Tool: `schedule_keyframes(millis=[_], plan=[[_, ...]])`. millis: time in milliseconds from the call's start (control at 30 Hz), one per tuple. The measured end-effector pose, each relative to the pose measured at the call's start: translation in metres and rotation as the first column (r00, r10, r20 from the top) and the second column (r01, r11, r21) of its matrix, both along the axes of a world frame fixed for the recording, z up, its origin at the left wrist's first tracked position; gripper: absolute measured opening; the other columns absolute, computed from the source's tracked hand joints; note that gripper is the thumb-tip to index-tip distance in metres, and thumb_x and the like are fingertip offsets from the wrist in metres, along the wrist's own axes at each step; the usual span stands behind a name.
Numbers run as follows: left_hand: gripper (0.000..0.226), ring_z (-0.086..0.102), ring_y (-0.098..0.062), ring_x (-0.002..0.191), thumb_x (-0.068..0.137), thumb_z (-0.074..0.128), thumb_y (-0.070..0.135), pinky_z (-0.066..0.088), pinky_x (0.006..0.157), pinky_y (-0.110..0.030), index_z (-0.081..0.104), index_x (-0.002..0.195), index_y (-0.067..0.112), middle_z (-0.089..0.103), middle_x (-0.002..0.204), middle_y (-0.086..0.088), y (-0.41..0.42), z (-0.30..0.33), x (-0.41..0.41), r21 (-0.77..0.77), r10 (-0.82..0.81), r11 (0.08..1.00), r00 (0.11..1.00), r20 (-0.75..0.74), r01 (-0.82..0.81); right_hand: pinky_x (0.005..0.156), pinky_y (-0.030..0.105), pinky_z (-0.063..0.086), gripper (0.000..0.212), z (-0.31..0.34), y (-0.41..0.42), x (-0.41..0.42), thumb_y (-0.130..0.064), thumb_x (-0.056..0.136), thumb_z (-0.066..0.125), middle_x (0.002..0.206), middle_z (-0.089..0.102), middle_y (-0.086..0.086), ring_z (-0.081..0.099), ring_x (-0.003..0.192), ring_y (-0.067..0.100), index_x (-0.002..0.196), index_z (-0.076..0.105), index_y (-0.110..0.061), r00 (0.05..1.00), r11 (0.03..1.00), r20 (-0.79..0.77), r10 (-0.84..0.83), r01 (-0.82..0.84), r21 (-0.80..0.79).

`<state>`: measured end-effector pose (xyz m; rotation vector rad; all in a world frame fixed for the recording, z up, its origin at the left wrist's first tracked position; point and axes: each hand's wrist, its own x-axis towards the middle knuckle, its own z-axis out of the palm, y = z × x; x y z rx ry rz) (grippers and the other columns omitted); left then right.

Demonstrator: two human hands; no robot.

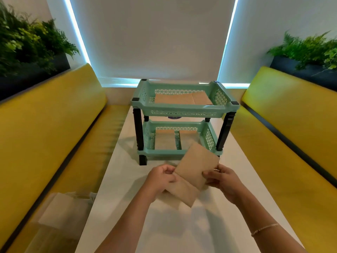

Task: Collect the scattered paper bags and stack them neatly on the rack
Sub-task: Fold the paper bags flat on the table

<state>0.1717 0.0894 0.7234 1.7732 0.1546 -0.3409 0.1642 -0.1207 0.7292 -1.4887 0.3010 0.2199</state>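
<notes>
Item, held: brown paper bags, flat, two that we can tell apart, the upper one tilted across the lower, both above the white table just in front of the rack

Our left hand: fingers curled round the left edge of the bags, gripping

Our right hand: thumb and fingers pinching the right edge of the upper bag; thin bracelet on the wrist

Item, rack: mint green, two tiers, black posts, at the far middle of the table. Flat brown bags in the top tray; more brown paper shows in the lower tray

Surroundings: yellow benches either side, a pale bag on the left seat, green plants behind both backrests
</notes>
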Motion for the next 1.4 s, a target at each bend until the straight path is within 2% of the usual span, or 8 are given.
schedule_keyframes(millis=[167,267,367,533,733,900,1200,1400], plan=[[0.017,0.062,-0.016,0.081,0.081,0.065,0.0,0.051,0.071,-0.023,0.065,0.093,0.012,0.067,0.09,-0.002,-0.023,0.013,0.034,-0.1,0.2,0.974,0.979,-0.041,-0.204,0.066,0.032,0.052,0.033,0.007,0.018,0.035,0.006,0.084,0.059,0.101,0.064,0.015,0.062,0.083,0.026,0.115,0.056,-0.006,0.999,0.998,-0.042,0.025,-0.027,-0.051],[0.011,0.055,-0.004,0.066,0.086,0.061,0.007,0.04,0.048,-0.005,0.063,0.085,0.017,0.064,0.081,0.007,-0.039,0.02,0.059,0.132,0.218,0.964,0.969,0.113,-0.232,0.074,0.037,0.055,0.037,0.011,0.024,0.066,0.005,0.083,0.06,0.098,0.064,0.011,0.063,0.088,0.026,0.117,0.056,-0.009,1.0,0.978,0.0,-0.001,0.001,-0.209],[0.011,0.062,-0.011,0.081,0.089,0.06,0.016,0.048,0.063,-0.015,0.066,0.097,0.012,0.069,0.097,0.0,-0.058,0.022,0.09,0.382,0.148,0.896,0.964,0.222,-0.226,0.069,0.031,0.055,0.026,0.02,0.026,0.097,0.004,0.083,0.056,0.089,0.064,0.005,0.062,0.08,0.019,0.101,0.058,-0.015,0.998,0.913,0.051,-0.026,0.044,-0.406],[0.015,0.062,-0.015,0.09,0.091,0.058,0.017,0.052,0.074,-0.02,0.062,0.103,0.01,0.065,0.106,-0.005,-0.085,0.019,0.133,0.477,0.158,0.846,0.966,0.203,-0.238,0.075,0.031,0.046,0.015,0.025,0.024,0.142,-0.005,0.086,0.05,0.09,0.06,0.004,0.055,0.084,0.02,0.097,0.057,-0.013,0.995,0.766,0.097,-0.013,0.072,-0.639],[0.012,0.05,-0.012,0.087,0.093,0.052,0.013,0.04,0.071,-0.018,0.057,0.103,0.011,0.06,0.106,-0.004,-0.101,0.004,0.149,0.547,0.106,0.806,0.964,0.246,-0.228,0.073,0.03,0.045,0.023,0.007,0.018,0.165,-0.008,0.081,0.057,0.092,0.057,0.005,0.052,0.084,0.02,0.105,0.054,-0.009,0.999,0.76,0.018,-0.042,0.044,-0.649],[0.014,0.053,-0.013,0.092,0.091,0.056,0.014,0.047,0.075,-0.022,0.054,0.105,0.014,0.057,0.107,-0.004,-0.108,-0.007,0.154,0.558,0.123,0.807,0.979,0.163,-0.194,0.052,0.019,0.035,0.026,0.0,0.018,0.167,-0.004,0.076,0.063,0.093,0.06,0.005,0.052,0.082,0.018,0.1,0.053,-0.01,0.999,0.801,-0.024,-0.04,0.018,-0.599],[0.012,0.054,-0.017,0.096,0.092,0.053,0.015,0.047,0.082,-0.027,0.058,0.103,0.013,0.058,0.108,-0.006,-0.106,-0.012,0.159,0.67,0.073,0.733,0.993,0.092,-0.116,0.053,0.02,0.034,0.015,-0.005,0.02,0.174,-0.003,0.082,0.061,0.079,0.051,-0.001,0.047,0.069,0.011,0.093,0.052,-0.008,0.996,0.74,-0.083,-0.019,-0.042,-0.671],[0.01,0.053,-0.014,0.088,0.092,0.054,0.015,0.045,0.075,-0.024,0.06,0.099,0.014,0.061,0.105,-0.005,-0.105,-0.008,0.156,0.681,0.047,0.723,0.992,0.121,-0.117,0.068,0.025,0.039,0.016,-0.003,0.021,0.174,-0.004,0.086,0.056,0.094,0.053,0.008,0.052,0.087,0.021,0.102,0.052,-0.003,0.996,0.684,-0.091,-0.004,-0.064,-0.726]])
